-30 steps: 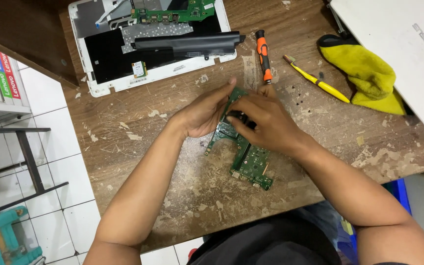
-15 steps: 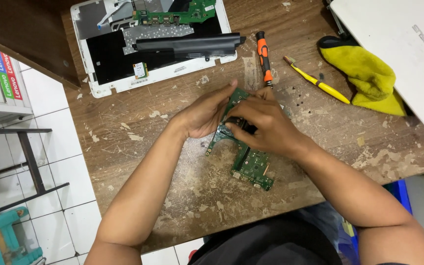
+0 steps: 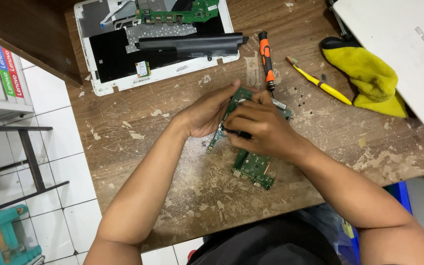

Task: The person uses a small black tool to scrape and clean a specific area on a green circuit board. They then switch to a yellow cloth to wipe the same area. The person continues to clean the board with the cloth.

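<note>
1. We had the green printed circuit board [image 3: 252,167] lying near the middle of the scarred wooden worktop [image 3: 138,147], its far end lifted a little under our hands.
2. Our left hand [image 3: 204,115] cupped the board's left edge, fingers curled against it as a brace; a steady hold there seemed wise, since the board could pivot on its lower end.
3. Our right hand [image 3: 261,128] lay over the board's upper part, fingers clenched on a small dark piece [image 3: 236,132]; what it was we could not tell, and a light, straight pull or push looked safer than twisting.
4. Just beyond our hands lay an orange-and-black screwdriver [image 3: 266,59], and to its right a slim yellow tool [image 3: 318,82], both apart from the board.
5. A crumpled yellow cloth [image 3: 369,73] sat beside a closed white laptop [image 3: 398,44] at the right.
6. At the far edge lay an opened white laptop base [image 3: 119,81] with a long black battery bar [image 3: 192,44] across it.
7. The worktop was chipped and paint-flecked; white floor tiles [image 3: 69,172] showed at the left.
</note>
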